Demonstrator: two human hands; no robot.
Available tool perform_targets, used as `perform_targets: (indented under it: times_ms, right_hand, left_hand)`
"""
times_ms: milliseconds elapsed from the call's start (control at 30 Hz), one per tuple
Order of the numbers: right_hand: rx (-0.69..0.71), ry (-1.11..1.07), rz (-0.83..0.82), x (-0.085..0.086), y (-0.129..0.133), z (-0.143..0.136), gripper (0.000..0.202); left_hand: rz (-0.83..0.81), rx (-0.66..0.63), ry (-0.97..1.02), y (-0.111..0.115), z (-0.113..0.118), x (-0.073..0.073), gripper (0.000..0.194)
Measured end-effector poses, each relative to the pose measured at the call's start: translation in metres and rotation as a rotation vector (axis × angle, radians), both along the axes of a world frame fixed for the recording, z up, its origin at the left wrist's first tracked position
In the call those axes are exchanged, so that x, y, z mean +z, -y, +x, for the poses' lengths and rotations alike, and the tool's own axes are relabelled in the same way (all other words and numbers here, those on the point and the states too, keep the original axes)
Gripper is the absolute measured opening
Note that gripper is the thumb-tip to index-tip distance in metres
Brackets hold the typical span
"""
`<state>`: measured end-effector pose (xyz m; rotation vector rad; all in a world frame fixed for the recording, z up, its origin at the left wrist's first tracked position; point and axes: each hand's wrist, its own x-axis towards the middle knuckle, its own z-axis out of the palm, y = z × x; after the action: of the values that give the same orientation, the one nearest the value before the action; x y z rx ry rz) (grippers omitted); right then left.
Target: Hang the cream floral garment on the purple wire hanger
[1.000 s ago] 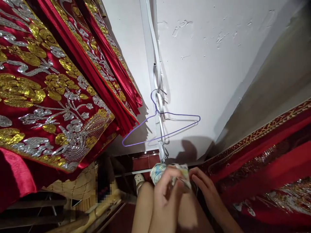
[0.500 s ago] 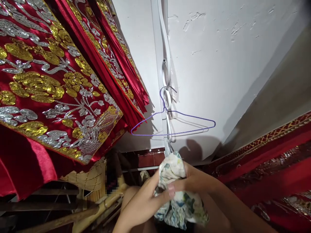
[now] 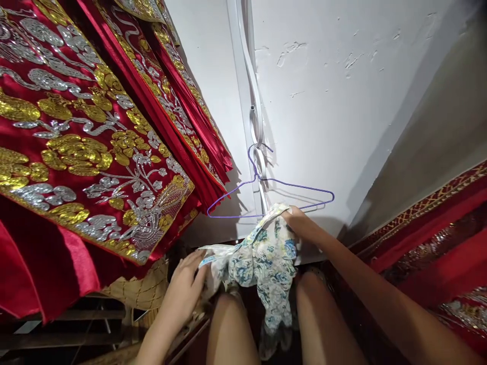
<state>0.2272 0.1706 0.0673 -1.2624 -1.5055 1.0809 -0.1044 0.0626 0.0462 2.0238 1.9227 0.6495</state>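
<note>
A white garment with a blue and green floral print [image 3: 272, 263] hangs stretched between my two hands, its lower end dangling over my legs. My left hand [image 3: 190, 274] grips its left edge, low in the view. My right hand [image 3: 299, 223] is closed on its upper right corner, just in front of the bottom bar of a purple wire hanger [image 3: 232, 217]. The hanger hangs by its hook from a curled white metal rack [image 3: 259, 162] and carries nothing. Part of its bottom bar is hidden behind the garment and my right hand.
Red cloths with gold and silver embroidery [image 3: 76, 152] hang at the left. More red decorated fabric [image 3: 429, 248] is at the lower right. A white wall [image 3: 319, 101] stands behind the hanger. Wooden furniture [image 3: 91, 339] is at the lower left.
My hands have moved apart, and the bunched garment is now spread open between them. My right hand has risen towards the hanger; my left has moved left.
</note>
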Motion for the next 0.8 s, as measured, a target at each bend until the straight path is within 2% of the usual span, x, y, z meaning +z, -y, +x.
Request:
perform_targets:
  times_ms: [100,200,367,500,667,800]
  right_hand:
    - [-0.010,0.112,0.090,-0.015,-0.002,0.009,0.014]
    - [-0.002,0.179,0.166,-0.021,0.006,0.022,0.019]
    - [0.053,0.229,0.200,-0.017,0.032,0.021,0.020]
    - [0.072,0.256,0.195,-0.008,0.049,0.014,0.017]
    - [0.027,0.274,0.206,-0.007,0.053,0.023,0.016]
    - [0.034,0.263,0.216,-0.010,0.051,0.026,0.015]
  left_hand:
    - [0.012,0.024,-0.125,-0.010,0.000,0.007,0.056]
    - [0.030,0.050,-0.163,-0.017,0.005,0.017,0.055]
    - [0.085,0.201,-0.026,-0.031,0.015,0.039,0.054]
    - [0.115,0.165,0.050,-0.055,0.022,0.050,0.055]
    - [0.000,0.128,-0.013,-0.077,0.019,0.043,0.046]
    - [0.043,0.146,0.014,-0.075,0.028,0.035,0.058]
